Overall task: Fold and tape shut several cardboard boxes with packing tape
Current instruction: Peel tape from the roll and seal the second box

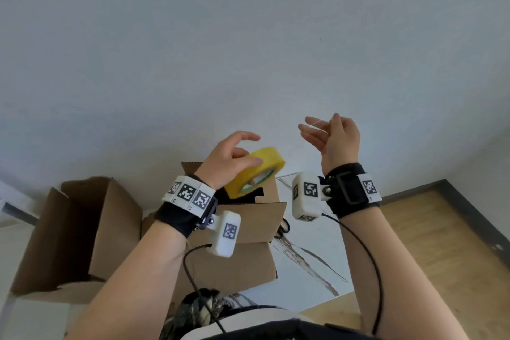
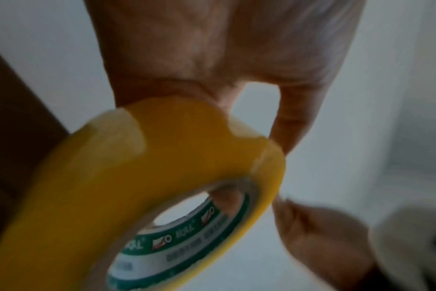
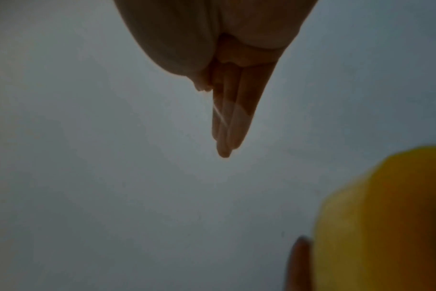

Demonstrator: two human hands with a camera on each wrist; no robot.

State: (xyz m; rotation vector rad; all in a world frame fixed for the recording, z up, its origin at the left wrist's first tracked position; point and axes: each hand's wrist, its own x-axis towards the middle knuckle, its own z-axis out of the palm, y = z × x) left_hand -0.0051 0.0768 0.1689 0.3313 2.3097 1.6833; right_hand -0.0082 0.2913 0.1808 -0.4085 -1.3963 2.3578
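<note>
While gripping the yellow tape roll (image 1: pixel 256 171) in the left hand (image 1: pixel 226 163), thumb on the outer face and a finger seen through the core in the left wrist view, held in mid-air above the open cardboard box (image 1: pixel 248 218) at the middle of the table (image 1: pixel 303 270). Right hand (image 1: pixel 336 141) raised beside the roll and apart from it, fingers (image 3: pixel 227 122) loose and nearly straight, gripping nothing firm. Thin pale strand across those fingers, perhaps a sliver of tape; too fine to tell. Second box (image 1: pixel 82 229) lying open toward the table's left edge, flaps untaped. Scissors (image 1: pixel 284 226) just right of the middle box.

Likely step: hunting for the tape's free end, before any sealing. Next move calls for picking that end loose with the right fingertips, drawing out a length, then folding the flaps flat.
</note>
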